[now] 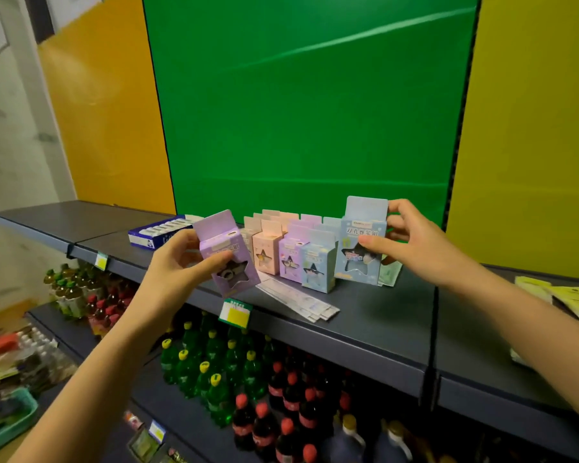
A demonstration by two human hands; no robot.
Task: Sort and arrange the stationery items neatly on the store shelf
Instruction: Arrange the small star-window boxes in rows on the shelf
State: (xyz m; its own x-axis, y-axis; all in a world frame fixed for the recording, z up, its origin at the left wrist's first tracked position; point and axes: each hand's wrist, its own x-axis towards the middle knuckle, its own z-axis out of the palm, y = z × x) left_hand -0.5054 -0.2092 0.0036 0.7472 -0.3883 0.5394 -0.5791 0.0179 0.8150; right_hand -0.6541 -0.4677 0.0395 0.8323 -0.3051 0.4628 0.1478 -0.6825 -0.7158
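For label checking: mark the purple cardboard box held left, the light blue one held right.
Purple cardboard box (223, 243): head view, upper front face.
Light blue cardboard box (361, 230): head view, printed front face.

Premises: retail shop, self-service aisle.
Landmark: dark metal shelf (365, 315), long display type.
On its front edge: clipped price tags (236, 314), yellow and green.
On its top: small boxed stationery (295, 259) in rows, several copies of each colour.
Below it: lower tiers stocked with yellow-capped green bottles (211, 369) and red-capped dark bottles (281, 396), many of each.
Behind it: coloured back panels (298, 95), green between yellow.
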